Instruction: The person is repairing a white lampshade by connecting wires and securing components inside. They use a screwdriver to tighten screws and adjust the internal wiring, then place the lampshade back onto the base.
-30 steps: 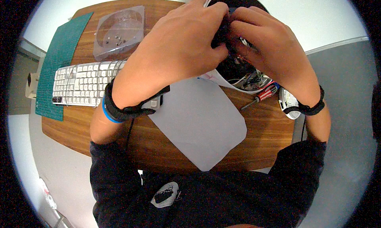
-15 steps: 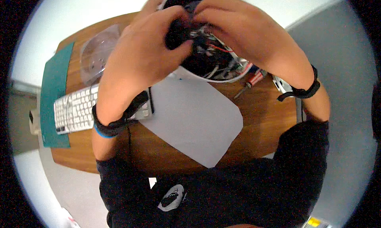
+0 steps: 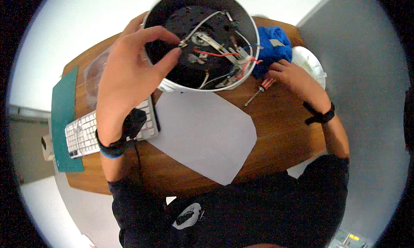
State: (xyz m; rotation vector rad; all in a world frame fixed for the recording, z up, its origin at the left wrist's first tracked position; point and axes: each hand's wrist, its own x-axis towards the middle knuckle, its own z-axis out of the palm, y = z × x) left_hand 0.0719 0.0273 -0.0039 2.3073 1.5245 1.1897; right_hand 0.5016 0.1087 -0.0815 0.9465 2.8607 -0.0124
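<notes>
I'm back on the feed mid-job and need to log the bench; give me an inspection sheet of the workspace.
Surface: round wooden table, a grey sheet lying on it.
Job's things: round appliance housing held open side up, wiring and a metal bracket exposed; red-handled screwdriver on the table.
Clutter: blue cloth, white round lid, white keyboard, green cutting mat, clear plastic tray.
Grippers: left hand grips the housing rim; right hand rests at the screwdriver handle.
Cables: red and white wires inside the housing.
Surroundings: pale floor, grey partition.
</notes>
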